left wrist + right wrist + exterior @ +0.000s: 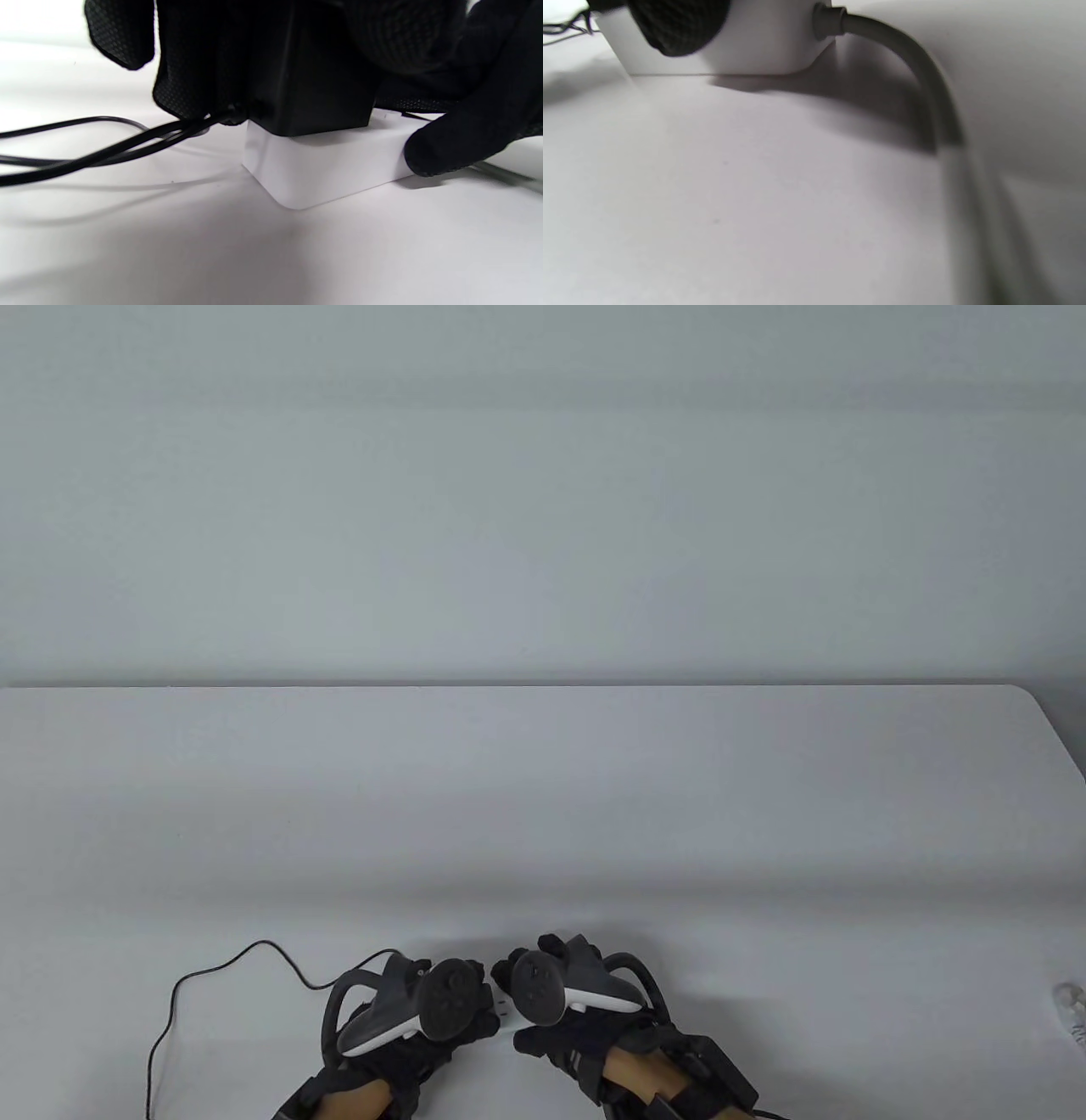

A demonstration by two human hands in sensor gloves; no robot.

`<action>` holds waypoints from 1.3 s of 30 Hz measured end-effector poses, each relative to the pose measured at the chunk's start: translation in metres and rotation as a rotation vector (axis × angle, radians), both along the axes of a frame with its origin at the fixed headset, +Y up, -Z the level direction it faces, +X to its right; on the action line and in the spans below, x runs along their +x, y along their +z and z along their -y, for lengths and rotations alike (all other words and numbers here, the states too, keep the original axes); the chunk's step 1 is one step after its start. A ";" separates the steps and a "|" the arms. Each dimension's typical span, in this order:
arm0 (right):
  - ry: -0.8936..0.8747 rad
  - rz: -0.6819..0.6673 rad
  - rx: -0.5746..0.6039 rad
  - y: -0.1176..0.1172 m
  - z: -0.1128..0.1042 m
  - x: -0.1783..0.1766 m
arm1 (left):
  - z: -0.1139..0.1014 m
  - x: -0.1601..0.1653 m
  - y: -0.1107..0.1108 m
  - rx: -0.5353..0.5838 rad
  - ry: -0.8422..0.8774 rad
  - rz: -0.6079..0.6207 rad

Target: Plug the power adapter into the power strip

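The black power adapter [305,84] sits flush on top of the white power strip [322,169]; no prongs show. My left hand [203,63] grips the adapter from above. A gloved fingertip [445,144] touches the strip's side. In the right wrist view, my right hand's fingertip [678,25] presses on the side of the strip [746,46]. In the table view both hands, left [475,1014] and right [513,984], meet at the near edge, with a sliver of the strip [506,1010] between them; the trackers hide the adapter.
The adapter's thin black cable [212,976] loops left across the table and shows in the left wrist view [85,148]. The strip's thick grey cord [916,63] bends down onto the table on the right. The white table [543,814] stretches far ahead.
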State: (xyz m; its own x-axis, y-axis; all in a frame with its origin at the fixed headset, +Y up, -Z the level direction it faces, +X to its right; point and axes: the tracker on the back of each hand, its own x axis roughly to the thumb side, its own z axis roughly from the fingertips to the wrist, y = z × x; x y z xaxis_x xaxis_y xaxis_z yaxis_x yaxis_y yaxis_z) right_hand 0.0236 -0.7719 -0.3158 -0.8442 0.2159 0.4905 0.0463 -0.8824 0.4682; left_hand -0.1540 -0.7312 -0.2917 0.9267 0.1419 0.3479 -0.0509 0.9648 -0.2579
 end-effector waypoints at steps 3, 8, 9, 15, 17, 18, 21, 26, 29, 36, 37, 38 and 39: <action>-0.101 0.032 -0.025 -0.004 -0.011 0.012 | -0.007 -0.012 0.000 -0.002 0.087 -0.026; -0.235 0.151 0.000 -0.015 -0.025 0.040 | -0.015 -0.039 -0.001 0.028 0.195 -0.122; -0.253 0.180 0.005 -0.018 -0.026 0.046 | -0.015 -0.046 -0.002 0.034 0.209 -0.147; -0.273 0.282 0.055 -0.027 -0.029 0.070 | -0.013 -0.074 -0.005 0.031 0.254 -0.265; -0.270 0.306 0.067 -0.029 -0.028 0.075 | -0.011 -0.082 -0.007 0.021 0.254 -0.300; -0.266 0.312 0.073 -0.030 -0.028 0.077 | -0.010 -0.085 -0.008 0.021 0.250 -0.314; -0.245 0.324 0.097 -0.031 -0.027 0.081 | -0.006 -0.092 -0.010 0.008 0.234 -0.351; -0.162 0.336 0.182 -0.032 -0.026 0.087 | -0.001 -0.098 -0.012 -0.017 0.209 -0.390; -0.130 0.334 0.215 -0.031 -0.025 0.089 | 0.002 -0.099 -0.013 -0.036 0.189 -0.404; -0.127 0.334 0.213 -0.030 -0.022 0.090 | 0.004 -0.094 -0.014 -0.067 0.162 -0.388; -0.125 0.332 0.212 -0.030 -0.022 0.090 | 0.004 -0.093 -0.014 -0.070 0.163 -0.382; -0.124 0.330 0.212 -0.030 -0.022 0.090 | 0.004 -0.093 -0.014 -0.071 0.162 -0.378; -0.122 0.328 0.212 -0.029 -0.022 0.090 | 0.004 -0.092 -0.013 -0.068 0.159 -0.375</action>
